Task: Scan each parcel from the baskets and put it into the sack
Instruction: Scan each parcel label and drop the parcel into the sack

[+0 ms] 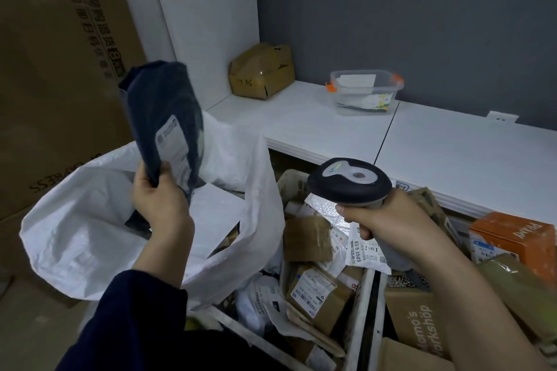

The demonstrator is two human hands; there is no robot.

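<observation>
Navy plastic mailer parcel (162, 117), one only, bearing a white label, stands upright above the left hand (159, 199), whose fingers and thumb curl round its lower end, over the mouth of the single white woven sack (75, 238). Right hand (382, 217) grips one dark handheld barcode scanner (349, 181) above two pale plastic baskets (363, 295), side by side, heaped with parcels

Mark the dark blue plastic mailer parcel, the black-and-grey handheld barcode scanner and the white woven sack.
dark blue plastic mailer parcel (156, 93): head view, upper body above the label.
black-and-grey handheld barcode scanner (349, 181): head view, top of its head.
white woven sack (75, 238): head view, left wall.
</observation>
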